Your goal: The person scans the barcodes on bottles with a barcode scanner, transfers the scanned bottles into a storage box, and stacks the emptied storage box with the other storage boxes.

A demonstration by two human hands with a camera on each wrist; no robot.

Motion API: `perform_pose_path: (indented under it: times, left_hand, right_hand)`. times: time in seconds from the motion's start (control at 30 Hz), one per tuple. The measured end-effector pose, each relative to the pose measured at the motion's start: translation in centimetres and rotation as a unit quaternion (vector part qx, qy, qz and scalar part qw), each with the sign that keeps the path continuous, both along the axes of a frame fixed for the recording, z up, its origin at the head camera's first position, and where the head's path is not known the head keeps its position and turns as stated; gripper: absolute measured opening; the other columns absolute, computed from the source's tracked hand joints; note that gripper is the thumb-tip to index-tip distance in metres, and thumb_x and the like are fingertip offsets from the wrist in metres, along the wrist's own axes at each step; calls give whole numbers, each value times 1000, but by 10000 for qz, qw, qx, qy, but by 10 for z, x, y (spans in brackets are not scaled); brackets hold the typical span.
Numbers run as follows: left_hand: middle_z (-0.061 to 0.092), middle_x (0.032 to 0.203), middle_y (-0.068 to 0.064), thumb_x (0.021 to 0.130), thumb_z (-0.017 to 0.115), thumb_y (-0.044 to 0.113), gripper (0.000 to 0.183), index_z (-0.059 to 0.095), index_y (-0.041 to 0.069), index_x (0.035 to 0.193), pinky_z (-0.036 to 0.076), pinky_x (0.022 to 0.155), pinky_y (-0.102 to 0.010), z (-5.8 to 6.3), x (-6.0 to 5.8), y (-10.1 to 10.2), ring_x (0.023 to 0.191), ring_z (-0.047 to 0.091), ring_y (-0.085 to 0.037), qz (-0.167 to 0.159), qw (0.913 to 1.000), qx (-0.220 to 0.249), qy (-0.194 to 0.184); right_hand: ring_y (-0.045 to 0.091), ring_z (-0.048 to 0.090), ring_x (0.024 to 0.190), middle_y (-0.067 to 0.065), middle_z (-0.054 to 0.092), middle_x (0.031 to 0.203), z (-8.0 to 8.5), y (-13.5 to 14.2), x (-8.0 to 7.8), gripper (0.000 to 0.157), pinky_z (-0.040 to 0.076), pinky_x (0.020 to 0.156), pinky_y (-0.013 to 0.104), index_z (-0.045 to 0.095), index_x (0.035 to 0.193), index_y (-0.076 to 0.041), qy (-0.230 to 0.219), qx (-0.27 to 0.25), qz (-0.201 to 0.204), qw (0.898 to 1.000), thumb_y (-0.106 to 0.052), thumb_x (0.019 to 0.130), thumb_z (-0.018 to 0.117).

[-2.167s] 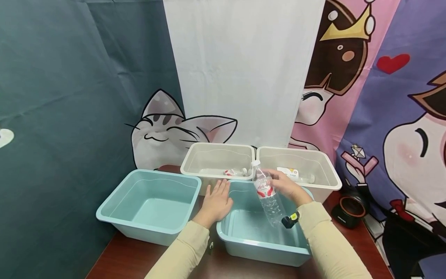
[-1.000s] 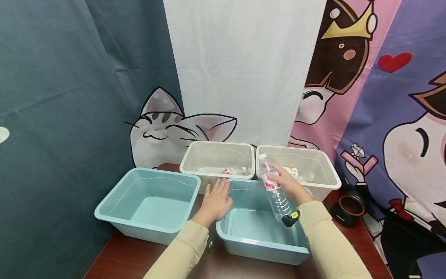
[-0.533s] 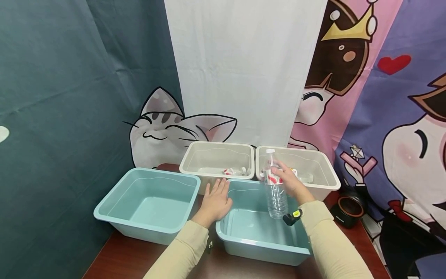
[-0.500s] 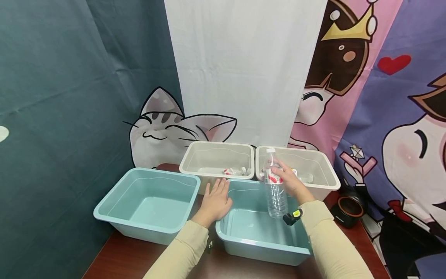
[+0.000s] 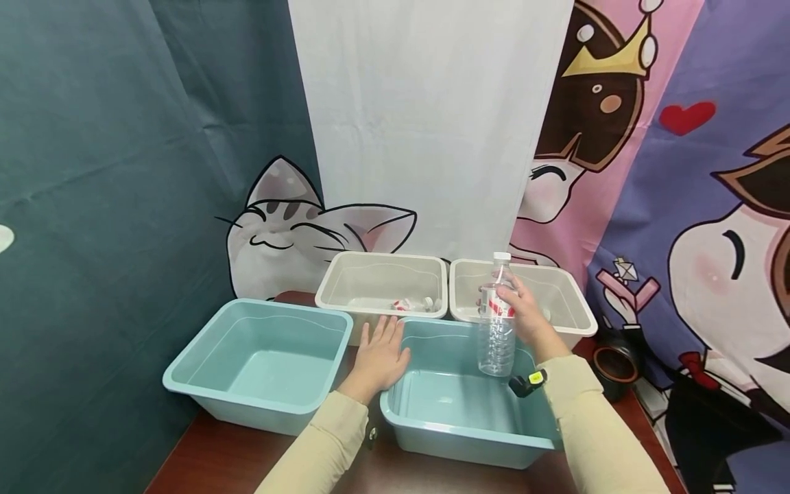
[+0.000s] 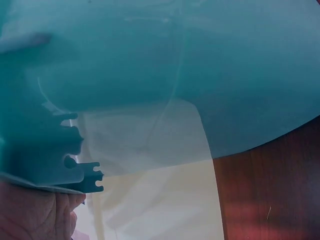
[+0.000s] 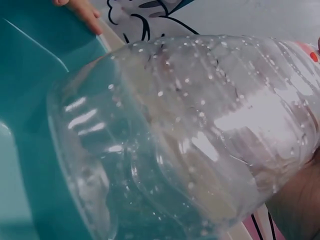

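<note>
My right hand (image 5: pixel 523 317) grips a clear empty plastic bottle (image 5: pixel 496 322) by its red-and-white label, holding it upright above the right teal tub (image 5: pixel 457 439), in front of the right white bin (image 5: pixel 577 309). The bottle (image 7: pixel 200 135) fills the right wrist view, beaded with droplets inside. My left hand (image 5: pixel 379 357) rests flat, fingers straight, on the left rim of that teal tub. In the left wrist view only the palm's edge (image 6: pixel 35 212) shows beneath the tub's teal rim (image 6: pixel 45 145).
A second teal tub (image 5: pixel 259 357) stands at the left. Two white bins sit behind; the left white bin (image 5: pixel 382 274) holds a lying bottle (image 5: pixel 410 303). A dark round object (image 5: pixel 611 367) sits at the right on the brown table (image 5: pixel 210 460). Printed cloth hangs behind.
My right hand has lifted the bottle from tilted to upright and carried it back and to the right, toward the right white bin. My left hand has stayed on the rim.
</note>
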State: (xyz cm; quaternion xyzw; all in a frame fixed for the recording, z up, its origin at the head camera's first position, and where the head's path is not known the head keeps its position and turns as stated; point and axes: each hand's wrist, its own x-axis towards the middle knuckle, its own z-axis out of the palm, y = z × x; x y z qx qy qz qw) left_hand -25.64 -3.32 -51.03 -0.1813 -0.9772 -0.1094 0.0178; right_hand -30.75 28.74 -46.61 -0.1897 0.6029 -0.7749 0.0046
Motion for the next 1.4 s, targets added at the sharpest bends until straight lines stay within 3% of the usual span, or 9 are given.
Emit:
perform_pose_path:
  times: [0.2, 0.63, 0.83, 1.0, 1.17, 1.4]
  left_hand:
    - [21, 167, -12, 105, 29, 51, 70, 26, 9, 161, 2, 123, -59, -3, 2, -1, 156, 10, -32, 156, 9998, -80, 12]
    - [19, 166, -20, 102, 30, 62, 72, 29, 20, 161, -4, 121, -62, -6, 5, -4, 155, 5, -37, 497, 9984, 272, -44]
    - [17, 166, -21, 101, 32, 65, 73, 31, 24, 161, -6, 120, -64, -6, 5, -4, 155, 5, -39, 587, 9980, 238, 0]
    - [18, 166, -23, 99, 36, 66, 73, 33, 25, 160, -6, 119, -65, -7, 6, -5, 155, 5, -40, 625, 9976, 302, 24]
    - [17, 166, -23, 99, 35, 66, 73, 32, 26, 160, -7, 119, -64, -8, 6, -5, 155, 4, -40, 667, 9972, 334, -53]
    - [18, 165, -23, 100, 35, 65, 71, 32, 27, 160, -7, 119, -64, -10, 5, -5, 155, 4, -40, 692, 9967, 416, -82]
  right_hand:
    - [19, 74, 93, 3, 73, 112, 0, 8, 5, 30, 62, 74, 33, 45, 135, -19, 28, -607, -67, 9981, -7, 109, 36]
    - [18, 73, 88, 4, 73, 101, 3, 27, 15, 20, 61, 69, 30, 44, 127, -14, -187, -1596, -908, 9828, -8, 109, 37]
    - [17, 71, 89, 3, 71, 102, 6, 38, 21, 21, 59, 75, 29, 49, 123, -17, -341, -2001, -1077, 9732, -8, 108, 37]
    - [16, 68, 94, 3, 70, 104, 6, 48, 26, 20, 57, 83, 27, 56, 118, -13, -411, -2489, -1273, 9592, -8, 107, 40]
    - [20, 70, 92, 8, 72, 102, 5, 56, 31, 22, 57, 82, 28, 60, 112, -7, -293, -2847, -1349, 9486, -4, 107, 38]
    - [19, 68, 96, 8, 72, 105, 6, 67, 37, 20, 56, 84, 28, 61, 111, -7, -309, -2950, -1368, 9451, -4, 106, 43]
